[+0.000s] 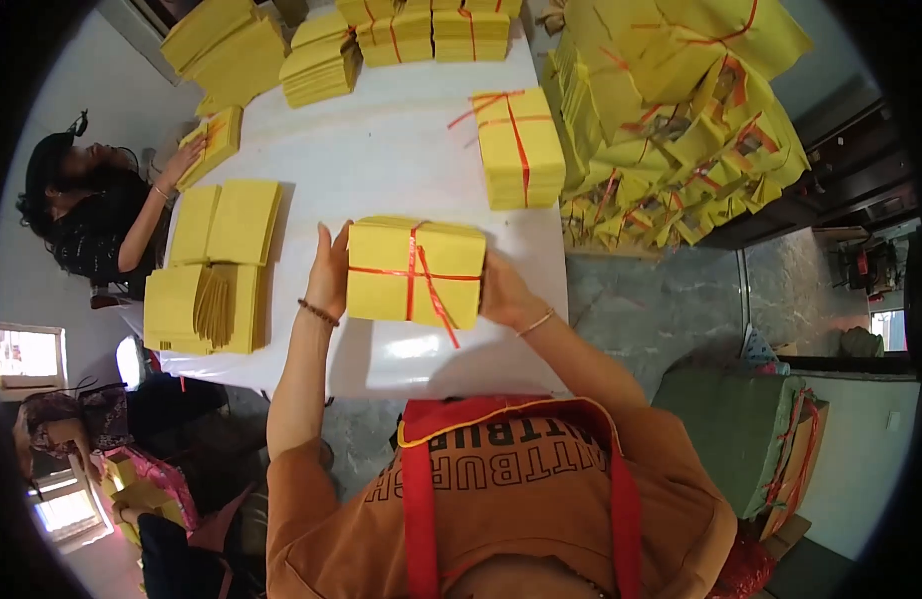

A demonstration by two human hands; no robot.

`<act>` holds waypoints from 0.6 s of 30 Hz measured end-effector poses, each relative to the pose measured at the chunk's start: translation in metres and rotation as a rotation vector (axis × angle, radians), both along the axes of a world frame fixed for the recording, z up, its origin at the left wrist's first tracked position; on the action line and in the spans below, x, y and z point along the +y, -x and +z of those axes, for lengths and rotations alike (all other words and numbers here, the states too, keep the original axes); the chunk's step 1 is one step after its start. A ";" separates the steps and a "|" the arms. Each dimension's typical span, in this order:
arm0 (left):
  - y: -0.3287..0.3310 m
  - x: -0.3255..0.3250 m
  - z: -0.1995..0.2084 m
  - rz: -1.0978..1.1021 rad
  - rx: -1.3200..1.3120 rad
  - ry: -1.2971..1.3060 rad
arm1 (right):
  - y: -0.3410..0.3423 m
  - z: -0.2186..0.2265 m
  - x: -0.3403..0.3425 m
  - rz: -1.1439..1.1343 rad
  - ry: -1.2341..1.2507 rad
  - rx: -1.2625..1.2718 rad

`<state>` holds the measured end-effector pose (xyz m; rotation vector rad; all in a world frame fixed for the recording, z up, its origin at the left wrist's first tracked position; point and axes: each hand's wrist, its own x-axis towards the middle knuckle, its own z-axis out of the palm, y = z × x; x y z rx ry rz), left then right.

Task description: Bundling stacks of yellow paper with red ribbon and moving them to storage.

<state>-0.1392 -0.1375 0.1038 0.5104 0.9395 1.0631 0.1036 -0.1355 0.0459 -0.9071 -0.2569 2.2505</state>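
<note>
A thick bundle of yellow paper point(378, 298), tied crosswise with red plastic ribbon, is held in front of me over the near part of the white table. My left hand point(328, 272) presses on its left side, thumb pointing up, with most fingers hidden by the stack. On the opposite side my right hand point(507, 292) grips the bundle, its fingertips out of sight behind the edge. Loose ribbon ends hang over the front face. Beyond my right hand, another tied yellow bundle point(536, 165) stands at the table's right edge.
Untied yellow stacks point(246, 225) lie at the left of the white table point(371, 150). More bundles point(396, 40) line its far end. A co-worker's hand point(189, 155) rests on a yellow stack. A tall heap of tied bundles point(671, 130) rises at the right, above the grey floor point(641, 299).
</note>
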 end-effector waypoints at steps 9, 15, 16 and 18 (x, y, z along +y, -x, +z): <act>0.013 -0.038 -0.075 0.599 0.286 0.034 | -0.013 0.023 0.015 0.058 -0.175 -0.498; -0.081 -0.098 -0.085 0.520 -0.249 0.308 | 0.006 0.002 0.054 0.163 -0.640 -0.338; -0.080 -0.081 -0.071 0.457 -0.163 0.133 | 0.008 0.009 0.054 0.169 -0.606 -0.317; -0.075 -0.049 -0.056 0.442 -0.187 0.117 | 0.011 0.000 0.055 0.079 -0.673 -0.336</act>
